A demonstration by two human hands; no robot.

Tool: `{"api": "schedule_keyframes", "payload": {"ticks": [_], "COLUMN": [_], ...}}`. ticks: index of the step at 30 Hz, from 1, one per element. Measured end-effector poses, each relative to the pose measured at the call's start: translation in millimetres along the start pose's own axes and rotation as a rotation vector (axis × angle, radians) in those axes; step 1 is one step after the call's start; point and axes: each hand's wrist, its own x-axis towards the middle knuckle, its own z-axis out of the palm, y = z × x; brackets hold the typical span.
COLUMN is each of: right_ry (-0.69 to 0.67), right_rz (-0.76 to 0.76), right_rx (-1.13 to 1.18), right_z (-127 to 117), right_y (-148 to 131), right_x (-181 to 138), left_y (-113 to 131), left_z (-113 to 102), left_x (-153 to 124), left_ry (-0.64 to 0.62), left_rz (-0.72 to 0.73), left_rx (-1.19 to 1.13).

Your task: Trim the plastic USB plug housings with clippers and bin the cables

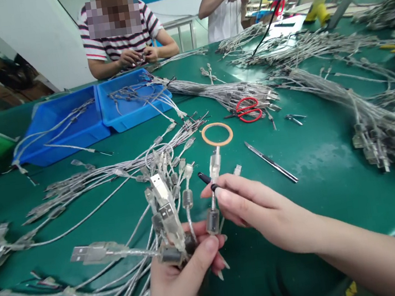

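My left hand (pixel 186 277) is closed around a bunch of clear-sheathed USB cables (pixel 166 216) with grey ferrite beads, their plugs pointing up and away. One cable from the bunch stands apart, its USB plug (pixel 215 162) upright and its bead (pixel 212 221) by my left fingertips. My right hand (pixel 252 199) pinches that cable just below the plug. A small black pointed thing (pixel 204 177) shows at the right fingers; its kind I cannot make out.
Blue trays (pixel 72 145) with cables stand at the back left. An orange tape ring (pixel 231 133), red-handled scissors (pixel 249 110), a craft knife (pixel 271 162) and small nippers (pixel 294 118) lie ahead. Cable bundles (pixel 337 94) cover the right side. Two people (pixel 120 46) work across the green table (pixel 335 187).
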Motion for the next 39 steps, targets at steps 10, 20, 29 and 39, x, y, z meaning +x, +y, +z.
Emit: {"api": "schedule_keyframes", "payload": {"ticks": [10, 20, 29, 39], "right_ry": [-0.126, -0.105, -0.002, 0.037], "right_rz": [-0.017, -0.072, 0.098, 0.016], "right_rx": [-0.524, -0.448, 0.216, 0.005], "right_z": [-1.7, -7.4, -8.9, -2.8], "right_y": [-4.3, -0.2, 12.0, 12.4], "right_x": [-3.3, 1.7, 11.0, 10.6], "left_y": [-10.0, -0.4, 6.9, -1.8], "left_z": [-4.1, -5.1, 0.0, 1.5], "left_x": [-0.1, -2.2, -2.2, -1.2], "left_ry": [0.048, -0.04, -0.153, 0.038], "left_rz": [0.112, 0.034, -0.032, 0.019], "left_rx": [0.152, 0.202, 0.09, 0.053]}}
